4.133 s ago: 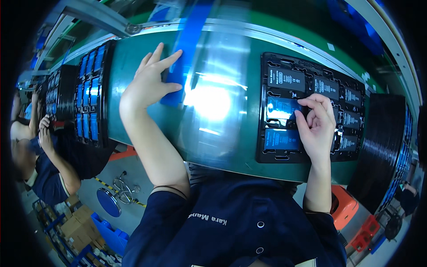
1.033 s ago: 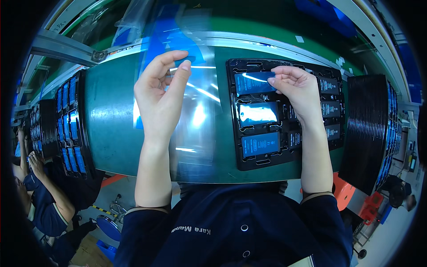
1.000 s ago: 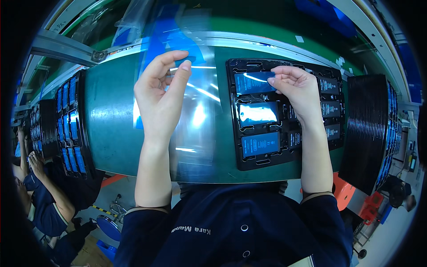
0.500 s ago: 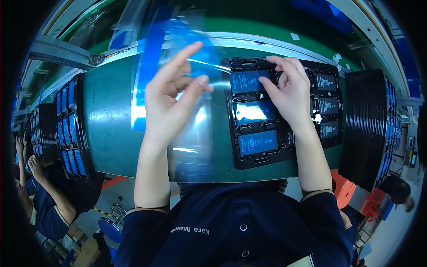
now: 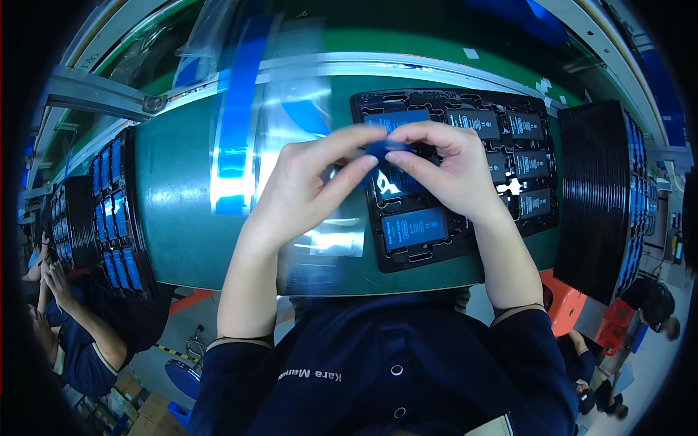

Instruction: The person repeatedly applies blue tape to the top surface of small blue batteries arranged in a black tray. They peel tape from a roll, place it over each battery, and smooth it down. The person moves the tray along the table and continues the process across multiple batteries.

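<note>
My left hand [image 5: 302,178] and my right hand [image 5: 454,167] meet above the left column of a black moulded tray [image 5: 436,256]. Thumb and fingers of each are pinched together on a small dark blue piece [image 5: 385,151], blurred by motion, its kind not clear. Beneath the hands, flat phone-type batteries lie in the tray's pockets. A battery with a shiny blue face [image 5: 414,229] sits at the near left, and darker batteries [image 5: 526,125] fill the right column. My fingers partly cover the upper left battery; my right hand hides part of the middle column.
Left of the tray lie clear plastic sheets [image 5: 331,243] and a strip of blue film [image 5: 240,123] on the green tabletop [image 5: 174,189]. Stacked black trays stand at the left [image 5: 120,218] and right [image 5: 592,196]. A metal rail [image 5: 349,65] runs behind. Another person [image 5: 83,334] works at far left.
My left hand has moved right and down from over the plastic sheets to meet my right hand. The right fingers have shifted left and now pinch the blue piece. The tray appears slightly farther left.
</note>
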Tool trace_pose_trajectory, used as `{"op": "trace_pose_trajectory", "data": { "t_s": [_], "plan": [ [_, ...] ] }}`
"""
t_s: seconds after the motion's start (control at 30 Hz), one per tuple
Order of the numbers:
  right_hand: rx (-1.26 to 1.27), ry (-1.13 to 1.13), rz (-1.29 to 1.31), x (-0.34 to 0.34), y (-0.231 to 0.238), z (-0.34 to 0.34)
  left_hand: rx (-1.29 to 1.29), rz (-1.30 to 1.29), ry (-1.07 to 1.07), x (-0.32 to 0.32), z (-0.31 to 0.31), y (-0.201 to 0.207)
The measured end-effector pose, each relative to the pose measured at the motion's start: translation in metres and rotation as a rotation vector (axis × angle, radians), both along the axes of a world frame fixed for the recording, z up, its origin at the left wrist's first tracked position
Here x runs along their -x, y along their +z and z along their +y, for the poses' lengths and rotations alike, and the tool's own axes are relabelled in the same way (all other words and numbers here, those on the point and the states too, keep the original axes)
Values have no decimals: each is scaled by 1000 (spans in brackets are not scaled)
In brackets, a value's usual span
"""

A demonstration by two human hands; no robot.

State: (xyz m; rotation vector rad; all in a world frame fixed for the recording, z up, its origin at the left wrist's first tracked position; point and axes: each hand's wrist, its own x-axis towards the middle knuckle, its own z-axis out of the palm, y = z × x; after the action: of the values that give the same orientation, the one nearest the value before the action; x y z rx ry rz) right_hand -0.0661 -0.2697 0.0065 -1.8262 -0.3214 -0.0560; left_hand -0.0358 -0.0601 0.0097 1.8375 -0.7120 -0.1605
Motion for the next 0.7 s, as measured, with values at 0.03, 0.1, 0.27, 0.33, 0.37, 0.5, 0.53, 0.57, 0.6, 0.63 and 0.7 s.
{"op": "trace_pose_trajectory", "data": {
  "t_s": [0.03,0.1,0.27,0.33,0.37,0.5,0.53,0.57,0.6,0.63,0.7],
  "plan": [
    [100,-16,-53,0,2,1,-23,-71,22,-2,-1,-2],
    [81,-35,-110,1,5,2,-72,-65,65,-1,-2,6],
    [-5,65,-175,1,22,-16,-105,-132,24,-8,8,3],
    [-129,-1,-115,4,28,-35,139,-25,84,-12,18,-9],
    [-255,-82,-94,3,28,-49,262,30,111,-14,19,-11],
    [-421,-326,143,0,10,-104,171,34,259,-15,21,-1],
    [-362,-377,142,-2,1,-110,123,73,256,-16,24,0],
    [-325,-388,164,-1,-6,-116,138,72,242,-15,23,0],
    [-288,-408,205,-1,-12,-120,154,71,229,-16,21,0],
    [-251,-425,248,0,-16,-120,168,73,218,-15,20,-1],
    [-214,-433,265,0,-13,-123,217,150,222,-14,21,-3]
  ]
}}
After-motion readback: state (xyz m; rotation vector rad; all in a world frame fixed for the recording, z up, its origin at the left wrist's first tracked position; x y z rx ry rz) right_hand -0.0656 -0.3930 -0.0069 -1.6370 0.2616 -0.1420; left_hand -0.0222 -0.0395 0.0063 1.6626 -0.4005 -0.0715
